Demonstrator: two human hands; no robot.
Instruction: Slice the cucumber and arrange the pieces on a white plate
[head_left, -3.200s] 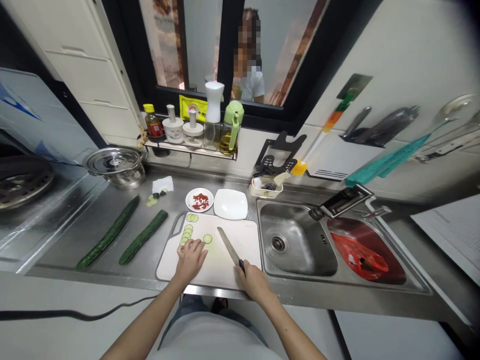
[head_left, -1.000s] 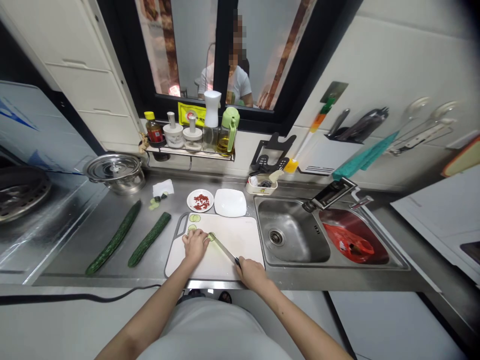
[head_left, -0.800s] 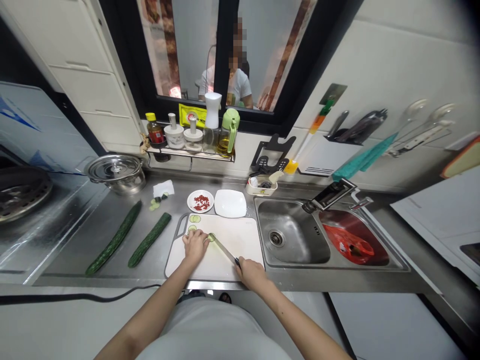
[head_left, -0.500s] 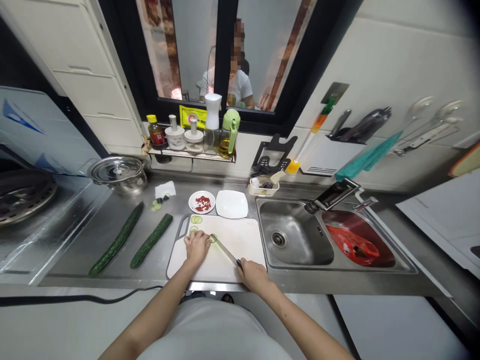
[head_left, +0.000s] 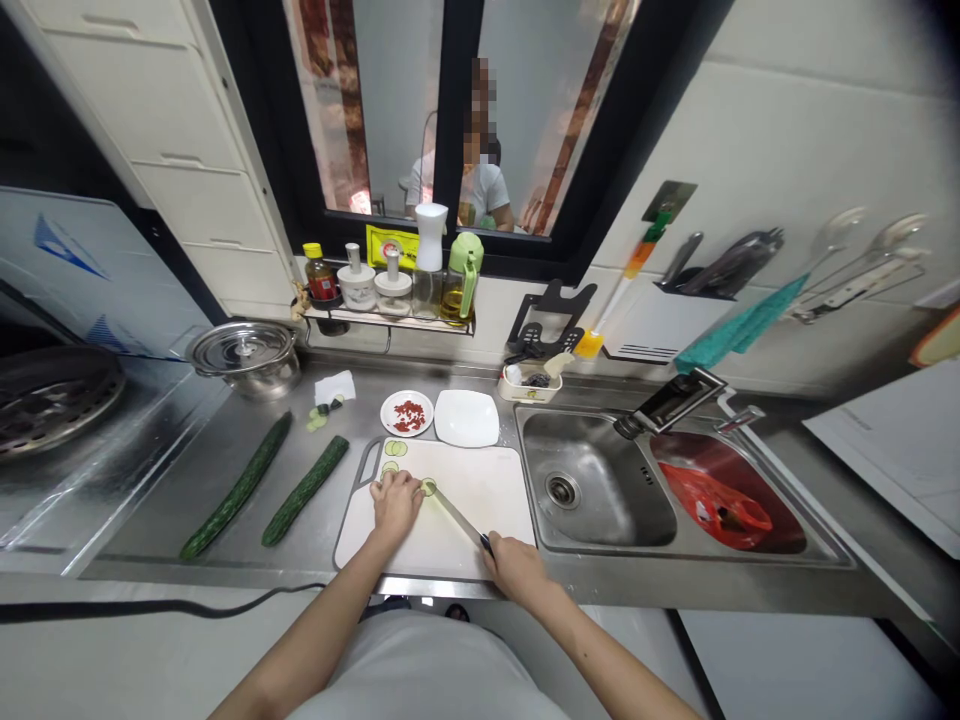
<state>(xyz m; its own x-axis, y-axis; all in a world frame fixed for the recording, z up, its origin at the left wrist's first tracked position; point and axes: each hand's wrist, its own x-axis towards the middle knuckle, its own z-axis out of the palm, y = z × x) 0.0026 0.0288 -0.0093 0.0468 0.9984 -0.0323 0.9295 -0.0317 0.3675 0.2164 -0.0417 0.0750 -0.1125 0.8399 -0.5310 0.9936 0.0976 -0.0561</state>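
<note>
On the white cutting board (head_left: 480,500), my left hand (head_left: 396,508) rests with its fingers bent over a piece of cucumber, mostly hidden beneath them. Beside its fingertips lies a pale green cucumber slice (head_left: 428,487), touched by the tip of a knife (head_left: 459,517). My right hand (head_left: 516,566) grips the knife's dark handle, the blade slanting up and left across the board. Several thin cucumber slices (head_left: 396,449) lie at the board's upper left, some close to my left hand. Left of the board are two long dark green cucumbers, one longer (head_left: 240,490) and one shorter (head_left: 306,492).
Behind the board stand a plate of red chopped bits (head_left: 407,413) and a white dish (head_left: 466,418). A double sink (head_left: 600,480) adjoins it on the right, with a red bag (head_left: 716,505). A lidded pot (head_left: 246,358) and a seasoning rack (head_left: 390,315) are behind. Someone sits beyond the window.
The whole view has shifted slightly, so the counter appears a little lower. Both hands, the knife and the slice at its tip keep nearly the same places on the board.
</note>
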